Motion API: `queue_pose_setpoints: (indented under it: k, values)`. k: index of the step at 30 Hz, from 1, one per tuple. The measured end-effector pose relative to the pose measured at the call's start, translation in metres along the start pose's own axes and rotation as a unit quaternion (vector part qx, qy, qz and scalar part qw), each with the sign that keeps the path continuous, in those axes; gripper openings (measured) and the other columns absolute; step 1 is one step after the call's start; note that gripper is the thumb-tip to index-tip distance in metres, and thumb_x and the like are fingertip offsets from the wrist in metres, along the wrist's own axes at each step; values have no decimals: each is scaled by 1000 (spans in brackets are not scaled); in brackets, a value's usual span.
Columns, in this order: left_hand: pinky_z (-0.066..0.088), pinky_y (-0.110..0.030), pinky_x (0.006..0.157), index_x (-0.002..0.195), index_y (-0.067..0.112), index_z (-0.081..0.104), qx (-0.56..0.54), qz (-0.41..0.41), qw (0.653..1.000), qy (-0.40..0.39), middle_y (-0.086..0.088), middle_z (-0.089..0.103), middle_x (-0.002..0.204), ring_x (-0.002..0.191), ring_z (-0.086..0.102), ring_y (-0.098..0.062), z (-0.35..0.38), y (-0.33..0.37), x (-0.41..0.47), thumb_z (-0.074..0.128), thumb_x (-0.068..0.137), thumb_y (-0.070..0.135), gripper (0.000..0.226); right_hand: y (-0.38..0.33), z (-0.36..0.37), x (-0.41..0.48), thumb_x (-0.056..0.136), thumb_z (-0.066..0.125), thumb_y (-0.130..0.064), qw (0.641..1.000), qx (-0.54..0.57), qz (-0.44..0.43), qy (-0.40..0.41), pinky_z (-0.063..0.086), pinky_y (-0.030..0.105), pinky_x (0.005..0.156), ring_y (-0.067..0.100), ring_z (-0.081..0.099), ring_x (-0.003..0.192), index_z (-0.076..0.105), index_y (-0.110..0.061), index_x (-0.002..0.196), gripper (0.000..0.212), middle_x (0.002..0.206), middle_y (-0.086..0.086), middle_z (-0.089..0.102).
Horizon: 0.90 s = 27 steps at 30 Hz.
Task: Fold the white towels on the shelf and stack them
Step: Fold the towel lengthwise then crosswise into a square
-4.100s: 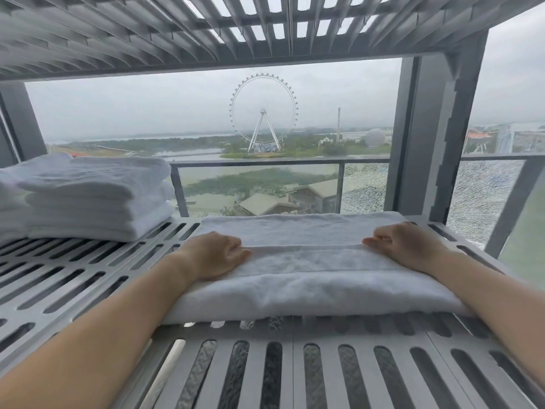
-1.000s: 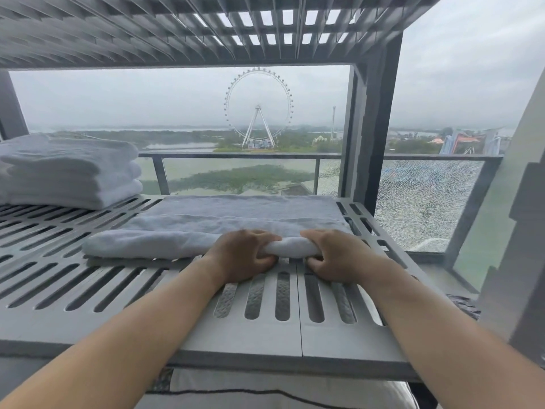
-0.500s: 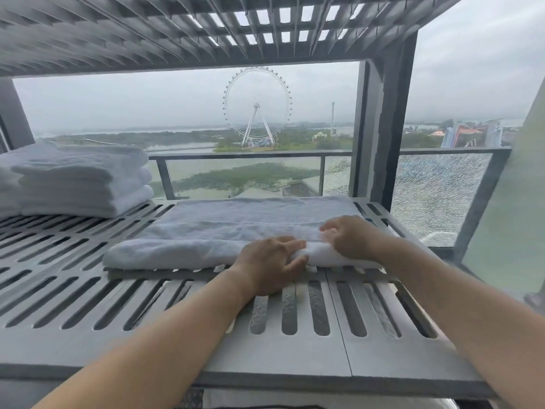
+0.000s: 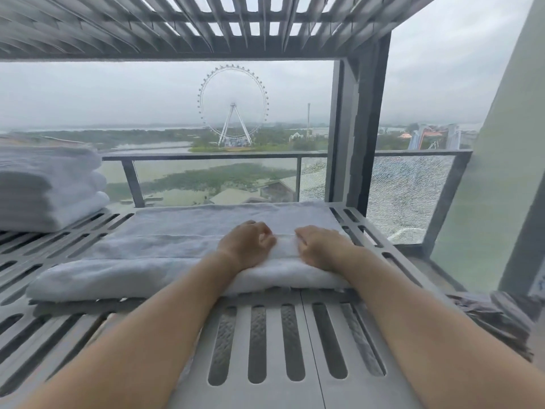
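A folded white towel [image 4: 165,261] is laid across the slotted shelf [image 4: 256,343], with a stack of folded towels [image 4: 50,187] at the far left. The left hand [image 4: 246,245] and the right hand [image 4: 318,246] are rested on its top, near each other, with fingers curled. Whether cloth is pinched cannot be told.

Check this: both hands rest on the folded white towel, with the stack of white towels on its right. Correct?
No: head view shows the stack of white towels left of the folded white towel; left hand and right hand do rest on it.
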<state>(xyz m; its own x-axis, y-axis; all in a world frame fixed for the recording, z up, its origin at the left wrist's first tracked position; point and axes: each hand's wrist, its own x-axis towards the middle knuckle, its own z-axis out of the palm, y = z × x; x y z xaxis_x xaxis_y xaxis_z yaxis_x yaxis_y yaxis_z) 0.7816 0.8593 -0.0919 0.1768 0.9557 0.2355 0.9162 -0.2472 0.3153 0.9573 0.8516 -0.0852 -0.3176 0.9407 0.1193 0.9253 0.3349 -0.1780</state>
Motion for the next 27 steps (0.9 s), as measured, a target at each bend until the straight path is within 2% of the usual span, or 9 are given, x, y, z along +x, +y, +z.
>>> queue_pose_setpoints:
  k: [4, 10, 13, 15, 17, 19, 21, 24, 27]
  values:
    - [45, -36, 90, 108, 19, 57, 2, 16, 998, 55, -5, 58, 114, 102, 55, -24, 2, -2, -3, 48, 93, 32, 22, -3, 1, 3, 93, 32, -22, 999, -35, -11, 20, 19, 53, 109, 30, 35, 124, 39, -15, 130, 39, 133, 10, 40]
    - [47, -35, 75, 103, 19, 54, 50, 52, 978, 198, -2, 64, 103, 90, 60, -25, -1, 6, -10, 46, 95, 30, 16, -1, -5, 5, 93, 34, -16, 988, -112, -10, 109, 9, 66, 105, 30, 29, 121, 47, -15, 104, 17, 118, 10, 40]
    - [45, -37, 81, 107, 21, 55, 63, 60, 972, 220, -1, 63, 110, 97, 59, -24, -4, 9, -15, 51, 92, 23, 15, 1, -5, 9, 97, 34, -25, 984, -136, 9, 114, 7, 65, 106, 31, 27, 123, 51, -11, 106, 24, 121, 12, 40]
    - [44, -37, 87, 108, 22, 56, 78, 51, 974, 205, 0, 58, 117, 108, 54, -23, -4, 9, -16, 55, 89, 15, 21, 0, -3, 9, 96, 40, -29, 987, -121, 12, 107, 21, 56, 107, 30, 33, 122, 52, -10, 111, 27, 121, 11, 43]
    - [45, -34, 83, 102, 24, 61, 84, 30, 979, 185, 1, 60, 112, 105, 56, -22, -6, 9, -17, 54, 88, 12, 19, -2, -1, 6, 92, 52, -24, 987, -56, -14, 147, 39, 41, 94, 26, 44, 114, 53, -10, 111, 24, 116, 8, 51]
    - [48, -31, 82, 101, 28, 64, 75, 20, 986, 145, 3, 65, 109, 101, 59, -20, -8, 6, -17, 50, 90, 15, 22, -6, -2, 2, 88, 60, -19, 975, -21, -70, 209, 44, 32, 84, 23, 52, 107, 54, -12, 113, 27, 114, 4, 56]
    - [44, -32, 94, 116, 29, 60, 26, 41, 997, 56, 2, 63, 120, 110, 56, -19, -9, 1, -17, 44, 94, 20, 29, -13, -1, -2, 87, 61, -21, 965, 27, -114, 234, 44, 28, 82, 21, 58, 103, 59, -16, 113, 26, 112, 1, 62]
    - [21, -37, 113, 139, 30, 38, -10, 68, 993, -97, 5, 37, 148, 135, 33, -15, -9, -11, -20, 34, 98, 38, 43, -24, 6, -6, 93, 50, -34, 976, 153, -112, 103, 35, 24, 93, 19, 51, 118, 56, -21, 123, 33, 128, 2, 58]
    - [0, -49, 116, 146, 38, 12, 83, 22, 986, -145, 10, 11, 156, 143, 7, -12, -17, -37, -26, 20, 92, 62, 60, -20, 11, -5, 97, 33, -44, 990, 105, -83, -42, 13, 29, 114, 14, 20, 140, 31, -28, 143, 48, 153, -2, 24]
